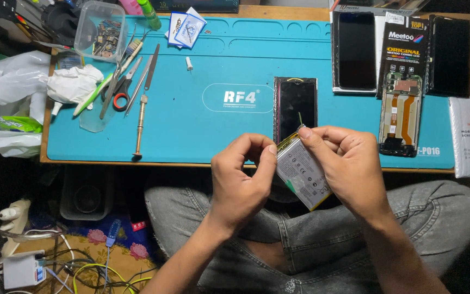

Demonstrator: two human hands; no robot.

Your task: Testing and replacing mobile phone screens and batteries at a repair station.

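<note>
In the head view, the flat silver-grey phone battery with a yellow edge (pixel 302 173) is already out of any phone, held above the lap just in front of the blue silicone work mat (pixel 202 130); the left hand (pixel 241 182) pinches its upper left corner while the right hand (pixel 349 166) grips its top edge. The left fingers seem to be peeling tape or a tab, though that is too small to confirm. The opened green-and-orange phone frame (pixel 400 114) and the black-screened phone (pixel 295 108) lie untouched on the mat, nothing reassembled yet.
</note>
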